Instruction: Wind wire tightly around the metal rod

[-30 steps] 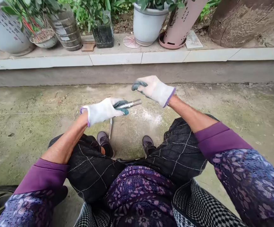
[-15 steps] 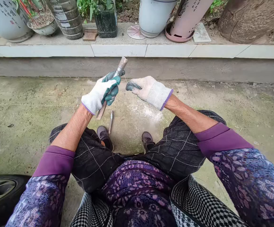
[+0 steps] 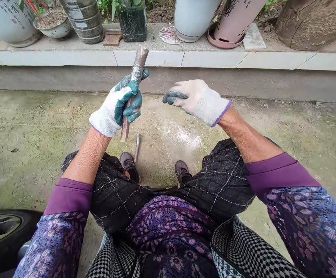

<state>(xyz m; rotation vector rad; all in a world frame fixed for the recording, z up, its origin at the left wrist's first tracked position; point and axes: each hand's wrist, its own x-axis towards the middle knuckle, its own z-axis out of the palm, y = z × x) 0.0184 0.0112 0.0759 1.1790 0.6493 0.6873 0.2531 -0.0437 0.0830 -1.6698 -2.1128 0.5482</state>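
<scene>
My left hand [image 3: 124,101], in a white glove with a green coated palm, is closed around a wooden stick [image 3: 141,56] held upright with a slight tilt. Thin silvery wire [image 3: 137,72] is wound in several turns around the stick just above my fist. A short fine strand slants from the coil toward the right. My right hand [image 3: 192,98], gloved alike, hovers apart from the stick with its fingers pinched together. A faint strand shows at its fingertips; whether it joins the coil I cannot make out.
A short rod-like piece [image 3: 137,148] lies on the concrete beside my left shoe [image 3: 127,162]. Ahead runs a tiled ledge [image 3: 150,58] with a white pot [image 3: 195,19], a pink pot [image 3: 236,23] and a log [image 3: 313,25]. A wheel [image 3: 8,235] stands at lower left.
My left hand has raised the stick and turned it more upright. My right hand has moved right, away from the stick; the strand that ran between them no longer shows as one continuous line.
</scene>
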